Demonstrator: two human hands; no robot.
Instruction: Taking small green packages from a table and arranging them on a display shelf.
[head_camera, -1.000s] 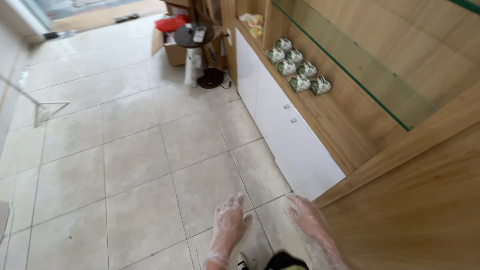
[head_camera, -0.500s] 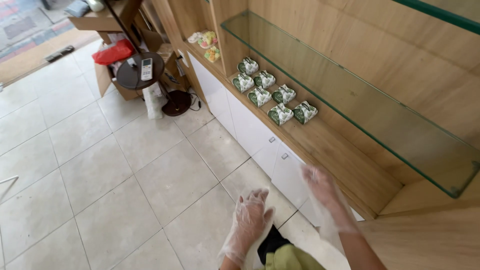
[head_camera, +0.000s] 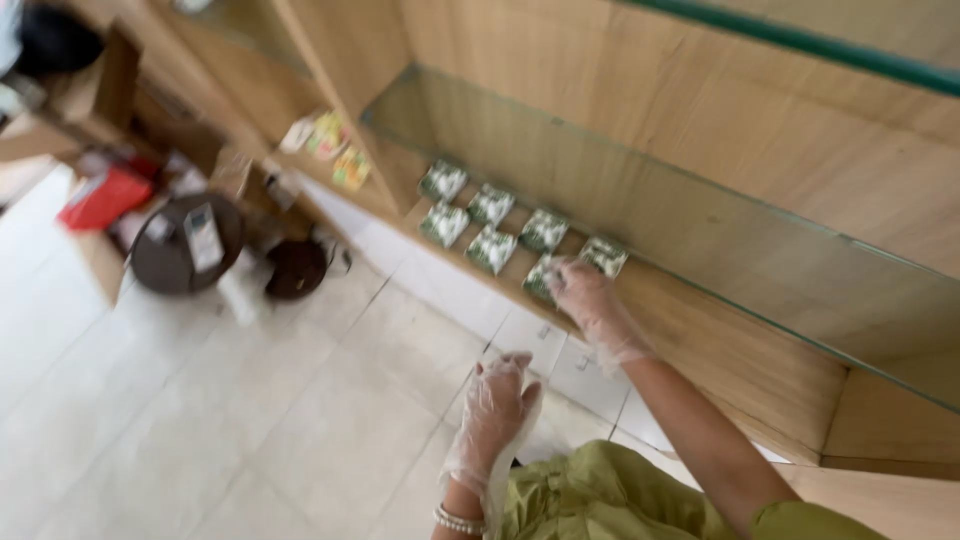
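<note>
gloved right hand (head_camera: 585, 295) on a green packet (head_camera: 541, 279) at the wooden shelf (head_camera: 720, 350)
fingers curled onto it — a firm grasp could not be told; left hand (head_camera: 497, 405) hung loosely open, empty, above the tiled floor (head_camera: 200, 420).

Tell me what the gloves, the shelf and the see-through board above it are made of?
The glove on the right hand and the one on the left hand look like thin clear plastic, loose and crinkly, with the hands showing through. The shelf looks like light wood or wood laminate with visible grain. The board above seems to be glass: transparent, with a greenish edge.
</note>
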